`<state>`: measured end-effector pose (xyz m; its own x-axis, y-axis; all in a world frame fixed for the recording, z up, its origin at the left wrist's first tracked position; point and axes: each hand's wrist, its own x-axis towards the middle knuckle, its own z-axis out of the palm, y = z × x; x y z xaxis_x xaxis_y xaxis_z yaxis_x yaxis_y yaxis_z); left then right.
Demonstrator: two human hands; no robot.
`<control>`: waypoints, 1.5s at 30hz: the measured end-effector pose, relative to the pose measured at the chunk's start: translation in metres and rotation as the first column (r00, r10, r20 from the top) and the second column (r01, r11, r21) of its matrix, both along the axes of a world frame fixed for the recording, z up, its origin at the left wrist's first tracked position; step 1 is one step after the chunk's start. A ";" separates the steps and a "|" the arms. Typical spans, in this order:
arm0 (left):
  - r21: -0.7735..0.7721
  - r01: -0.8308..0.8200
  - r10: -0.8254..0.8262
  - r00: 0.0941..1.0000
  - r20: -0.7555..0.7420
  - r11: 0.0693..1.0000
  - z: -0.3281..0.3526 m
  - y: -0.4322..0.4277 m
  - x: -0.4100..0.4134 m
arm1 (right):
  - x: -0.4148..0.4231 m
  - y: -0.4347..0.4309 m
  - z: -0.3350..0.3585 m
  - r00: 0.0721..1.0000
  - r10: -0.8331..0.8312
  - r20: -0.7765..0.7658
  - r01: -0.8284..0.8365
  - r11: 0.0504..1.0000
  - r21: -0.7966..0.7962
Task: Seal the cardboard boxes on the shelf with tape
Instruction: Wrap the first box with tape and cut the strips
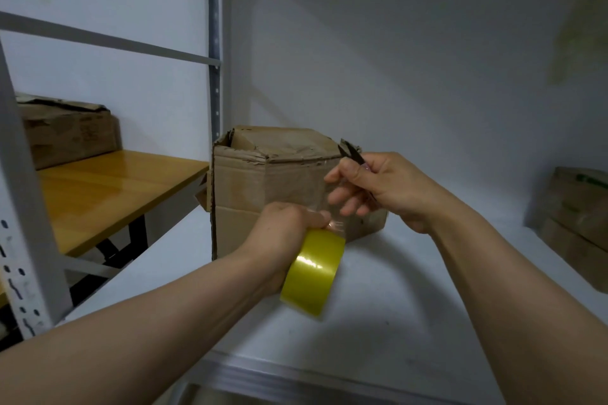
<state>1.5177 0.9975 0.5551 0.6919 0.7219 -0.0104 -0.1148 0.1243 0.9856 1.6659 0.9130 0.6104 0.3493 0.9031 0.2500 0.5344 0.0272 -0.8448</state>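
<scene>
Nearest, the left hand was wrapped tight around one yellow tape roll above the shelf front. Just beyond, the right hand gripped one pair of scissors, fingers loosely curled, touching the clear tape strip. Three cardboard boxes: the middle box toward the shelf's back-left, another at its right edge, a third on the table far left.

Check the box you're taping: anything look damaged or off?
Yes. The box is battered: its top flaps are crumpled and torn along the front edge, and the left corner gapes open. The left hand holds the tape roll; the right hand holds scissors.
</scene>
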 end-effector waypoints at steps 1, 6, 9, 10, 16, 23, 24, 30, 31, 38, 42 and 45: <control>-0.015 0.021 -0.021 1.000 -0.002 1.000 0.000 -0.001 -0.001 | 0.001 -0.002 -0.002 1.000 -0.019 0.012 0.019 1.000 -0.009; -0.040 0.089 -0.089 0.996 -0.001 0.995 0.000 -0.001 -0.003 | 0.009 -0.012 -0.008 0.999 0.020 -0.036 -0.027 0.976 -0.216; -0.027 0.070 -0.070 0.998 0.010 0.997 0.000 -0.002 -0.004 | 0.015 -0.016 -0.014 0.998 0.063 0.030 -0.051 0.955 -0.294; -0.025 0.068 -0.068 0.998 0.013 0.997 0.000 -0.003 -0.004 | 0.017 -0.017 -0.016 0.996 0.070 0.057 -0.051 0.954 -0.296; -0.001 0.065 -0.065 0.998 -0.010 0.998 0.001 -0.004 -0.005 | 0.018 -0.013 -0.011 0.999 0.015 0.033 -0.006 0.966 -0.258; -0.008 0.042 -0.042 0.999 -0.009 0.999 0.001 -0.004 -0.004 | 0.018 -0.008 -0.006 0.999 -0.001 0.046 0.011 0.976 -0.216; -0.008 0.040 -0.040 0.999 -0.006 0.999 0.001 -0.004 -0.004 | 0.019 -0.009 -0.006 0.999 0.003 0.040 0.006 0.976 -0.218; 0.007 0.016 -0.016 1.000 0.014 1.000 0.000 -0.006 -0.001 | 0.011 -0.005 -0.004 1.000 0.022 0.022 -0.017 0.976 -0.216; 0.011 0.015 -0.016 1.000 0.013 1.000 0.000 -0.006 -0.001 | 0.010 -0.003 -0.003 1.000 0.023 0.021 -0.018 0.977 -0.212; 0.018 0.022 -0.023 1.000 0.002 1.000 -0.002 -0.004 -0.003 | 0.001 0.008 -0.002 0.997 0.010 0.083 0.006 0.981 -0.191; 0.024 0.047 -0.047 0.999 -0.020 0.999 -0.011 -0.005 -0.003 | 0.003 0.000 -0.008 0.999 0.015 0.040 -0.004 0.964 -0.267; 0.028 0.042 -0.042 0.999 -0.029 0.999 -0.019 -0.004 -0.005 | 0.014 -0.012 -0.017 1.000 -0.017 -0.006 0.014 0.940 -0.340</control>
<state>1.5125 0.9934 0.5365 0.7214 0.6924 -0.0099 -0.0820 0.0996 0.9916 1.6797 0.9014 0.5935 0.3649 0.9281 -0.0745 0.5251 -0.2712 -0.8066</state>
